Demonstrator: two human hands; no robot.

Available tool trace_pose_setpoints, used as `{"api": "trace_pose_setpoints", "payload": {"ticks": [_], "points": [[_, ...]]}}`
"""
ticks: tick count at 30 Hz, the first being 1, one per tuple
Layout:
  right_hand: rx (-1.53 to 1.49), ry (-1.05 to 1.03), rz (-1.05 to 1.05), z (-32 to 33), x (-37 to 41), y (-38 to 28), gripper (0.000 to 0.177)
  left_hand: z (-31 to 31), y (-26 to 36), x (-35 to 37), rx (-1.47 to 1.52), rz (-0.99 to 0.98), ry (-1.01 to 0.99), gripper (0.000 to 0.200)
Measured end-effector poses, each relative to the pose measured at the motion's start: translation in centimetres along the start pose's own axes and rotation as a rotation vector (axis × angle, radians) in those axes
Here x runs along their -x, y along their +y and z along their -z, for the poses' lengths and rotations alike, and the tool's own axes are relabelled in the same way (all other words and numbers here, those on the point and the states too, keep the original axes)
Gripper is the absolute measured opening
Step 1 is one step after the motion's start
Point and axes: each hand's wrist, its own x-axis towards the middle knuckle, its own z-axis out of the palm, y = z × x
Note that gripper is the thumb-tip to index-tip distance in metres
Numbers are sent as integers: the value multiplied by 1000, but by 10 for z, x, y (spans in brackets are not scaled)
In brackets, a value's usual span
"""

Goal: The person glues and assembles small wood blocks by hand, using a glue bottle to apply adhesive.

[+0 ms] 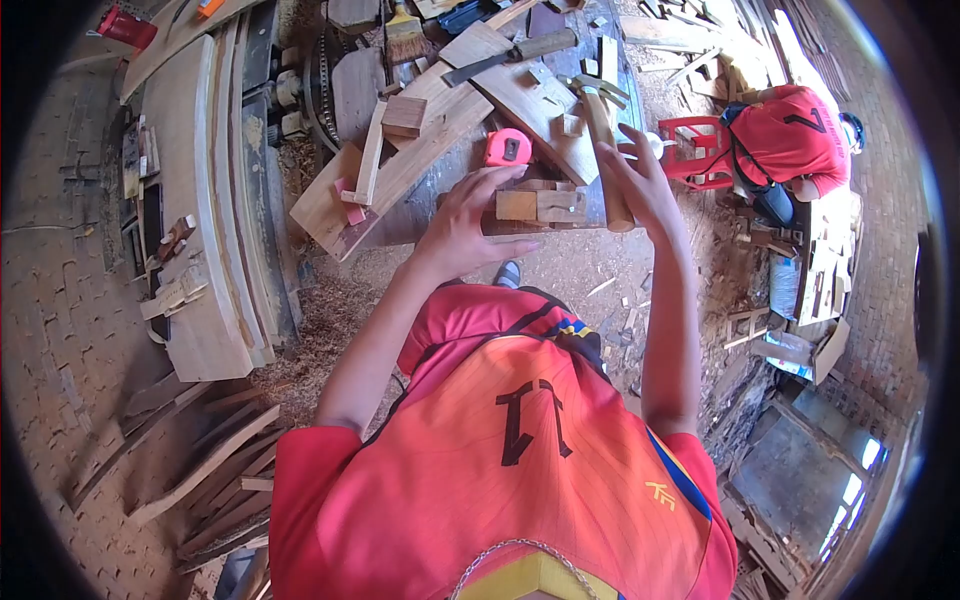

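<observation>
My left hand (468, 218) is open, its fingers stretched toward a red tape measure (508, 148) and its thumb apart. A small stack of wood blocks (540, 206) lies at the bench edge between my two hands. On the other side, my right hand (642, 190) is open with fingers spread, right beside the wooden handle of a hammer (606, 165). The handle points toward me, and the dark metal head lies farther back. Behind the tape measure, a flat-bladed tool with a wooden handle (545, 45) rests across a board (535, 105).
Long planks (440, 125) and a square block (403, 116) cover the bench's left part, with a brush (405, 35) behind. Thick boards (205, 200) stand at left. A person in red (795, 130) sits by a red plastic chair (695, 150) at right. Shavings litter the floor (335, 320).
</observation>
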Motion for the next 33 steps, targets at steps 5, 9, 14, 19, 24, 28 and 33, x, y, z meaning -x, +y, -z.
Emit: {"api": "trace_pose_setpoints", "payload": {"ticks": [5,9,14,19,24,28,33], "points": [[470,192,416,16,64,-63,44,-11,-8,-7,293,-21,31,76],[524,-110,505,10,98,-105,29,-13,-6,-17,259,-121,64,64],[658,-192,690,-1,96,-105,19,-18,-5,-27,286,-201,80,48],[654,-251,720,-1,86,-110,15,-18,-4,-30,378,-207,90,43],[626,-351,765,0,77,-102,14,-18,-18,-32,326,-268,51,45],[658,-369,709,3,75,-103,13,-21,-28,-33,331,-264,22,54],[656,-250,740,7,72,-106,12,-4,-22,-27,302,-167,109,78]]}}
